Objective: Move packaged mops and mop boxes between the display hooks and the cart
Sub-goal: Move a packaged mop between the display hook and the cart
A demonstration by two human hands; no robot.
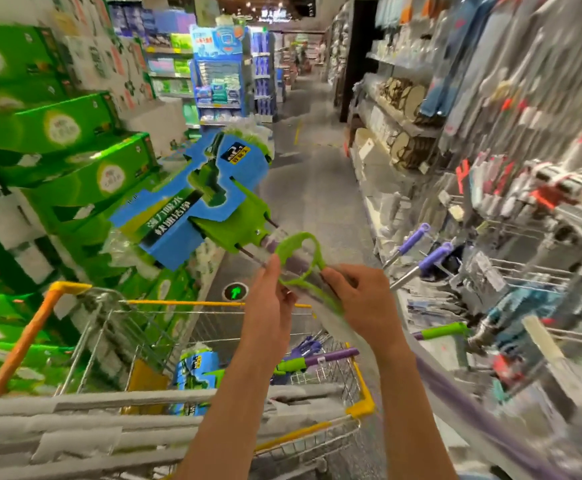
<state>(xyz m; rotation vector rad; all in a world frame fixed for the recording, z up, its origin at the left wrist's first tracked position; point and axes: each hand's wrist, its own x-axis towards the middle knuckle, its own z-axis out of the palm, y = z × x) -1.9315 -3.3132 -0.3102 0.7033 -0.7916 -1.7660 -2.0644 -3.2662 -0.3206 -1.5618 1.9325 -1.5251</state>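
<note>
I hold a packaged mop (209, 199) out over the cart, its blue card and green squeeze head pointing up and to the left. My left hand (268, 303) grips the pole just below the green lever loop (300, 258). My right hand (362, 296) holds the lever and the clear wrap on its right side. The wire cart (362, 407) with yellow corners stands below my arms. Inside it lie another packaged mop (196, 375) and a purple-and-green handle (317, 362).
Stacked green boxes (67, 161) fill the left side of the aisle. Display hooks (525, 275) on the right carry purple-handled mops (417, 247) and other hanging goods. A grey padded cart handle (92, 410) crosses the foreground. The aisle floor runs ahead.
</note>
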